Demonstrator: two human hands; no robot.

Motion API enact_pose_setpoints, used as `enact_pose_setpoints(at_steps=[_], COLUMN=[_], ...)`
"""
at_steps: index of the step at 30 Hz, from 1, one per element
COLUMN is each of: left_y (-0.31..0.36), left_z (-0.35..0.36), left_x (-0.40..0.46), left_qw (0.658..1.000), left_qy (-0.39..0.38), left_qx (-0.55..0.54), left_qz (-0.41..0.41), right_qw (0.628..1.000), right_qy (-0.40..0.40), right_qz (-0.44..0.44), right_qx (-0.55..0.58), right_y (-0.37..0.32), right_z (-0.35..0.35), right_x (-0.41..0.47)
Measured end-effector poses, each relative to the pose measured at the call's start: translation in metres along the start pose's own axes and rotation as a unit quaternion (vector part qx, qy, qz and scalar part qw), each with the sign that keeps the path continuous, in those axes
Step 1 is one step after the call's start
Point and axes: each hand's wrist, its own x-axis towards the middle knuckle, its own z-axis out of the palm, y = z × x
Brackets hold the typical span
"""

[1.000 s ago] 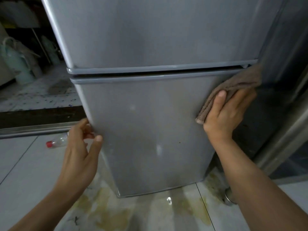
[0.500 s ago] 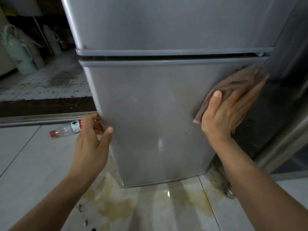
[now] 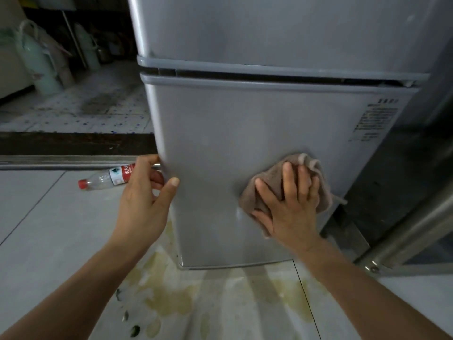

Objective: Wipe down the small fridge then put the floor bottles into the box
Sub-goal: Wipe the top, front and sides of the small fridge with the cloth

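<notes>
Under our flat right hand the cloth presses the fridge; our left hand grips its edge. Pressing unevenly, we could bunch or drop it.

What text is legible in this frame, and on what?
Red and white label on the clear plastic bottle with red cap lying on the floor: white characters and a green logo, too blurred to read.
Printed spec block on the grey fridge's lower door, upper right: many small lines, too small to read.
Nothing else carries text.
</notes>
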Motion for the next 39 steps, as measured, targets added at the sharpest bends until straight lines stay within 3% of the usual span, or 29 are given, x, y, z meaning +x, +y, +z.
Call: enact_pose_setpoints(at_steps=[3,7,9,12,15,17,20,23,26,28,32,34,39], left_y=[-0.002,-0.009,-0.016,-0.020,-0.021,-0.022,-0.022,-0.021,-0.024,-0.027,-0.034,-0.040,-0.050], left_z=[-0.002,-0.018,-0.026,-0.030,-0.032,-0.035,-0.039,-0.044,-0.049,-0.053,-0.062,-0.069,-0.080], left_x=[0.003,0.007,0.003,-0.006,-0.007,-0.005,-0.003,0.000,0.003,0.003,0.000,0.000,0.000], left_qw=[1.000,0.994,0.989,0.986,0.982,0.980,0.979,0.977,0.969,0.962,0.965,0.968,0.972], left_qy=[-0.011,-0.057,-0.085,-0.117,-0.137,-0.152,-0.172,-0.190,-0.215,-0.212,-0.173,-0.166,-0.156], left_qx=[-0.018,-0.086,-0.109,-0.109,-0.119,-0.108,-0.098,-0.081,-0.102,-0.135,-0.131,-0.107,-0.078], left_qz=[-0.005,-0.039,-0.048,-0.052,-0.063,-0.065,-0.058,-0.048,-0.071,-0.107,-0.150,-0.153,-0.157], right_qw=[0.998,0.995,0.995,0.997,0.972,0.959,0.963,0.987,0.993,0.992,0.955,0.937,0.957], right_qy=[0.021,0.071,0.068,0.047,0.008,-0.005,0.016,0.055,0.075,0.061,-0.017,-0.040,-0.004], right_qz=[-0.062,0.070,0.077,-0.058,-0.234,-0.280,-0.267,-0.150,-0.094,-0.111,-0.295,-0.344,-0.280], right_qx=[-0.014,0.012,0.014,-0.009,-0.033,-0.032,-0.026,0.000,-0.003,-0.008,-0.034,-0.038,-0.074], right_y=[0.026,-0.009,-0.035,-0.056,-0.059,-0.055,-0.046,-0.044,-0.056,-0.068,-0.083,-0.083,-0.072], right_z=[-0.017,-0.020,-0.014,-0.001,0.006,0.003,-0.013,-0.028,-0.032,-0.028,-0.020,-0.022,-0.036], right_x=[0.046,0.082,0.078,0.048,0.020,0.017,0.050,0.113,0.138,0.124,0.082,0.081,0.148])
